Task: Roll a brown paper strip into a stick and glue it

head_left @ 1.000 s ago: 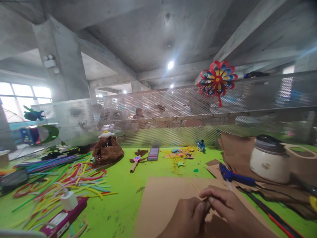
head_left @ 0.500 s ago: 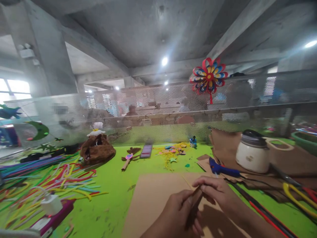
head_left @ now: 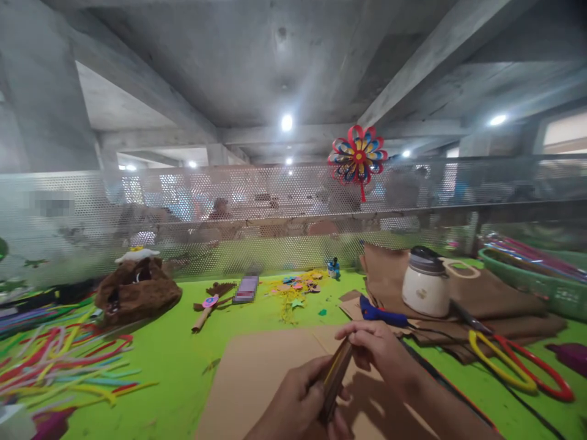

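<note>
A narrow folded piece of brown paper (head_left: 337, 374), with a yellowish strip along one edge, is held slanting between my two hands. My left hand (head_left: 296, 394) is closed round its lower part, thumb on the near side. At the upper end, the fingers of my right hand (head_left: 378, 345) pinch it. Both hands are above a tan cardboard sheet (head_left: 247, 366), which carries their shadow. A blue glue gun (head_left: 383, 315) lies just beyond my right hand. Farther off is a brown paper figure (head_left: 208, 308) with a pink and blue disc.
Scissors (head_left: 502, 363) with yellow and red handles lie at right, near a cream pot (head_left: 426, 287) and brown sheets (head_left: 499, 302). A green basket (head_left: 527, 284) stands beyond. Pipe cleaners (head_left: 68, 360) and a brown plush item (head_left: 137, 293) occupy the left. Paper scraps (head_left: 298, 287) lie centrally.
My view has turned right, so the table items appear farther left. The brown paper has tilted more upright, and more of it shows between my hands.
</note>
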The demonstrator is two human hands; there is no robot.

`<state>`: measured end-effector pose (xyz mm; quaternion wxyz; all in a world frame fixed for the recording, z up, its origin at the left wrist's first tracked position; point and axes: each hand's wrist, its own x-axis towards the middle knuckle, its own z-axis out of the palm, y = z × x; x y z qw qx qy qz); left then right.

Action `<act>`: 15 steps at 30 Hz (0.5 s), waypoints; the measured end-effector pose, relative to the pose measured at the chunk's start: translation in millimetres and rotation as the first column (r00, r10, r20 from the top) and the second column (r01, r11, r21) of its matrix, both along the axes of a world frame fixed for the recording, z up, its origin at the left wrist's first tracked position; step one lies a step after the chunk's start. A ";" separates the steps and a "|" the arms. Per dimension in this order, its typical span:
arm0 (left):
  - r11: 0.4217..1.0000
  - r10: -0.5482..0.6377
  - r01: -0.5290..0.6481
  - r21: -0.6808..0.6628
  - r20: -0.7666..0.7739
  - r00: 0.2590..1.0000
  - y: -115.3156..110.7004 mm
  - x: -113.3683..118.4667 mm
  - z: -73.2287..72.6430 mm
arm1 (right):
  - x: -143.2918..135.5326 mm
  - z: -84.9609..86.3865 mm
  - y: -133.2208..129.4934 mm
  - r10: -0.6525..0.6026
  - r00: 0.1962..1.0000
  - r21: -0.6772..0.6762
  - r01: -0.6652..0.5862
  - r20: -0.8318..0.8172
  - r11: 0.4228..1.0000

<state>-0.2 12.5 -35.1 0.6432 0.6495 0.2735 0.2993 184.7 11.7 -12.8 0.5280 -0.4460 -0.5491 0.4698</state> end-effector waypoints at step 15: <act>0.999 -0.002 -0.007 -0.051 -0.173 0.985 -25.4 -2.6 37.7 | 15.8 1.2 7.4 -0.043 0.994 -0.015 0.041 -0.101 0.999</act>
